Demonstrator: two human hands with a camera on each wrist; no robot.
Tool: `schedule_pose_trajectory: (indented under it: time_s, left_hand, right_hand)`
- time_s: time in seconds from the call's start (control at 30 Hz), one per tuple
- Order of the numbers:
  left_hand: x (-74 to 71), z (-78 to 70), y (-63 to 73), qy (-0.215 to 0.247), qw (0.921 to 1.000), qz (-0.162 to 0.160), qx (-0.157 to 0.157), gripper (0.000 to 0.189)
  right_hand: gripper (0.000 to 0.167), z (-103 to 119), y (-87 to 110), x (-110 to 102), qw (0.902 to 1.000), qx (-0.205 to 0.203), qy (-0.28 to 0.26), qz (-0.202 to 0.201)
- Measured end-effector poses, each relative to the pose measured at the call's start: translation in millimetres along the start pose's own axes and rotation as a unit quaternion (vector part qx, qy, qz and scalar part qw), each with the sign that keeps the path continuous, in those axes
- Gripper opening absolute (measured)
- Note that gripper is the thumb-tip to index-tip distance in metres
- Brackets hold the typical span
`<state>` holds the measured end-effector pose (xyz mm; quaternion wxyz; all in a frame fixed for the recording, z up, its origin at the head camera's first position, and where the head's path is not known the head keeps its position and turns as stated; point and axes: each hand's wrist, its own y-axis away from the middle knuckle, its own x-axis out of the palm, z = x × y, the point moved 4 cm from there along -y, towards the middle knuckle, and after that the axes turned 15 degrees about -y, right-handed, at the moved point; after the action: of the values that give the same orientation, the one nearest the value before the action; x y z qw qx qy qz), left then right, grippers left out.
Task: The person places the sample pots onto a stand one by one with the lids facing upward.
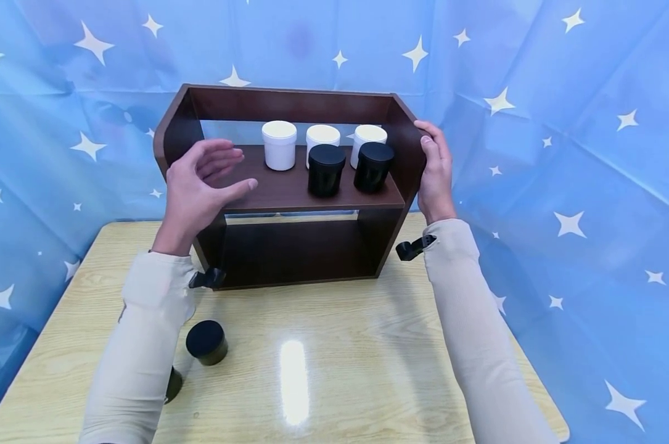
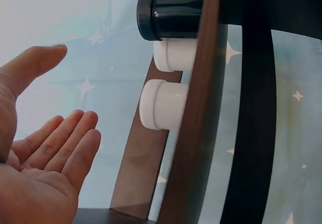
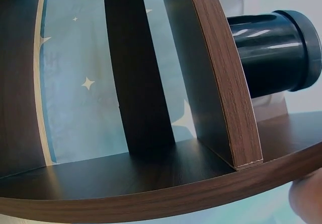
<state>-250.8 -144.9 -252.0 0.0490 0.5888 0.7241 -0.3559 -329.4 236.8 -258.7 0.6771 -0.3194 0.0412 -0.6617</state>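
Note:
A dark brown two-tier shelf [image 1: 312, 198] stands upright on the table. On its upper board are three white jars [image 1: 279, 148] in a back row, with two black jars [image 1: 325, 172] in front of the middle and right ones. My left hand [image 1: 198, 179] hovers before the board's left part, thumb and fingers spread apart, holding nothing; the left wrist view shows this hand [image 2: 55, 148] clear of the jars. At the shelf's right side panel, my right hand [image 1: 436, 166] holds the upper edge; most of it is outside the right wrist view.
On the wood-grain table [image 1: 356, 345], a short black-lidded jar [image 1: 207, 343] stands in front of the shelf at the left. Another dark jar [image 1: 173, 385] is partly hidden by my left sleeve. A blue star-patterned cloth [image 1: 562, 154] hangs behind and beside the table.

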Motion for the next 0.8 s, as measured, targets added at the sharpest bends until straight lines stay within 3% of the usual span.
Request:
schedule_pose_trajectory:
  time_s: [0.6, 0.8]
  left_hand:
    - [2.6, 40.8, 45.1, 0.012, 0.9999, 0.002, -0.01, 0.058]
    - [3.6, 51.4, 58.4, 0.008, 0.9996, 0.017, -0.021, 0.058]
  right_hand:
    - [0.036, -2.4, 1.8, -1.2, 1.0, -0.006, 0.003, -0.006]
    - [0.035, -2.2, -0.7, 0.8, 0.9999, -0.011, -0.003, -0.004]
